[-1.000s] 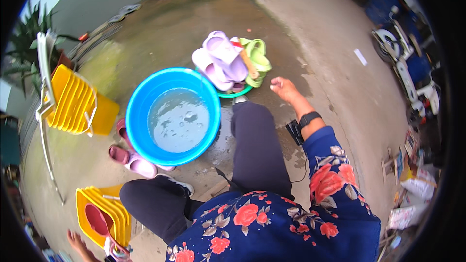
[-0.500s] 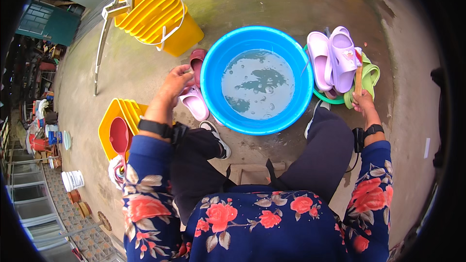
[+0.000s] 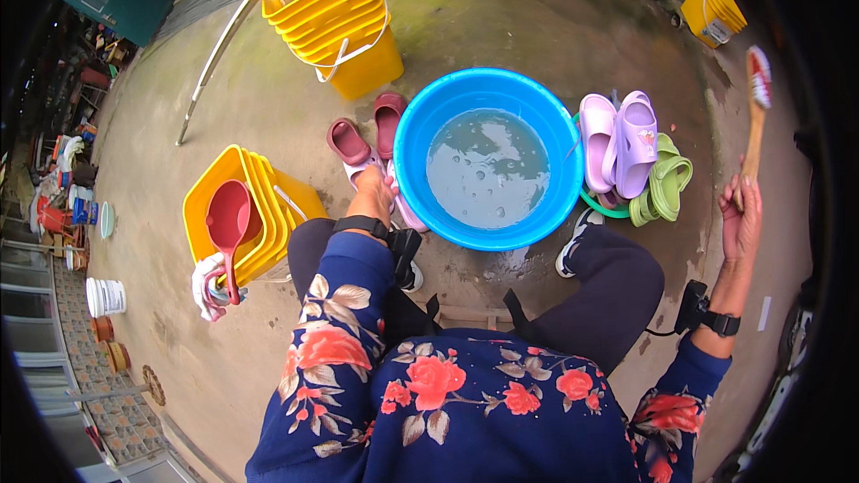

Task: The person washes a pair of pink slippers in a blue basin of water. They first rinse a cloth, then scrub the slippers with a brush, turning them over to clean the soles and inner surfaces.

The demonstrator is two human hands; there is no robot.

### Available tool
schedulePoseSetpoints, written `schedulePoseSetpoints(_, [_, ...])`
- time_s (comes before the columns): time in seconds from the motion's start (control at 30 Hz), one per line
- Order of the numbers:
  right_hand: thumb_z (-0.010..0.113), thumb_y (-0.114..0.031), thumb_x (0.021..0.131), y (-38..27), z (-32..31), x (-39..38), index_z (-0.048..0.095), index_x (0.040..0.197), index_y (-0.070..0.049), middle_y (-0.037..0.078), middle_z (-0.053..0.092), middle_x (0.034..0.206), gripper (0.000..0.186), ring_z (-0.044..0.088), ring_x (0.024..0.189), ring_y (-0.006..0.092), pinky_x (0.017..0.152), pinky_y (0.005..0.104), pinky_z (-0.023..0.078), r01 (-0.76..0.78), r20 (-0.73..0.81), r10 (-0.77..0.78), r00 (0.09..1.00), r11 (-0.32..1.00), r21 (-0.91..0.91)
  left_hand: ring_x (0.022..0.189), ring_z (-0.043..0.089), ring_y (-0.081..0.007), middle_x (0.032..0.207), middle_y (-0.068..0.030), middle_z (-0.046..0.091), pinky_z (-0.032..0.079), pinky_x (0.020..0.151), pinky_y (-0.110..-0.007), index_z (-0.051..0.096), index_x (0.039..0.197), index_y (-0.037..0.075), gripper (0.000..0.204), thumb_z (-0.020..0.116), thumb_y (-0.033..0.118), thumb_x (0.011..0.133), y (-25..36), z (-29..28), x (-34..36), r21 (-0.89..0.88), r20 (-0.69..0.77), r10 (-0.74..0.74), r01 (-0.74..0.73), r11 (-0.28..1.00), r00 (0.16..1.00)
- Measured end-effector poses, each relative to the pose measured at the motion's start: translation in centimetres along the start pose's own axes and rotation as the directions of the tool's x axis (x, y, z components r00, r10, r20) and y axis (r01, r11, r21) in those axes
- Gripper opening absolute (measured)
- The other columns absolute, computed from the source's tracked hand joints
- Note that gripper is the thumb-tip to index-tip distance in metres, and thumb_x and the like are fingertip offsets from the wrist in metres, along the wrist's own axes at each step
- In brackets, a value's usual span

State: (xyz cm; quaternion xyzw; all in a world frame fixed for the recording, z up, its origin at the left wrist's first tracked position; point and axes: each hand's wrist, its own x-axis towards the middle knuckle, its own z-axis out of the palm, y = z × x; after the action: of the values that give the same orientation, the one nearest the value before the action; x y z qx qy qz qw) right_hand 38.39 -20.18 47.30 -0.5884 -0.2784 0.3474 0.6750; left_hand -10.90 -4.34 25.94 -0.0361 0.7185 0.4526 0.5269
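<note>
My left hand (image 3: 374, 191) is down at a pink clog (image 3: 360, 166), its fingers curled at the heel end and hiding part of it. A second pink clog (image 3: 408, 204) lies between that hand and the blue basin (image 3: 488, 237). Just beyond sit two dark red clogs (image 3: 347, 139). Cloudy water with bubbles stands in the basin. Out to the right, my right hand (image 3: 742, 210) grips the wooden handle of a scrubbing brush (image 3: 753, 130), held upright with its red and white bristles at the top.
Right of the basin, lilac clogs (image 3: 634, 145) and green clogs (image 3: 669, 177) are piled on a green container (image 3: 610, 211). Nested yellow buckets (image 3: 234, 161) with a red ladle (image 3: 231, 225) stand at the left. More yellow buckets (image 3: 369, 72) stand farther back, beside a metal pole (image 3: 215, 63).
My right hand has lifted the brush off the clog pile, outward to the right. My left hand has come down onto the pink clog. The view has shifted, showing both dark red clogs.
</note>
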Motion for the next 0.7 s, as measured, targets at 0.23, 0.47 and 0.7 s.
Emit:
schedulePoseSetpoints(0.23, [0.047,-0.018,0.085,-3.8,6.7,-3.3,0.024,0.129,-0.003,0.0,0.042,0.071,0.051,0.041,0.053,0.0053,0.051,0.0207,0.036,0.076,0.435,-0.124,0.892,0.989,0.126,0.072,0.05,-0.0221,0.081,-0.0067,0.049,0.042,0.06,-0.038,0.045,0.107,0.009,0.028,0.046,0.021,0.082,-8.9,-2.9,7.5,0.359,0.078,-0.265,0.221,0.907,0.961])
schedulePoseSetpoints(0.47, [0.051,-0.012,0.082,1.8,7.3,-3.7,0.036,0.117,-0.002,0.001,0.043,0.063,0.039,0.037,0.042,0.0057,0.046,0.021,0.034,-0.102,0.244,0.179,0.953,0.949,-0.297,0.093,0.054,-0.0324,0.097,-0.0174,0.056,0.043,0.077,-0.037,0.05,0.101,0.005,0.045,0.067,0.026,0.066,-14.0,-6.0,13.1,0.866,0.03,0.215,-0.133,0.483,0.976])
schedulePoseSetpoints(0.7, [0.052,-0.011,0.082,5.4,7.6,-1.5,0.036,0.117,-0.001,0.0,0.042,0.061,0.039,0.036,0.044,0.0049,0.043,0.0194,0.032,-0.148,0.068,0.198,0.978,0.883,-0.445,0.098,0.05,-0.0338,0.106,-0.0186,0.051,0.041,0.079,-0.041,0.04,0.113,0.01,0.046,0.059,0.023,0.073,-11.8,-1.9,17.7,0.919,0.144,0.404,-0.273,0.283,0.903])
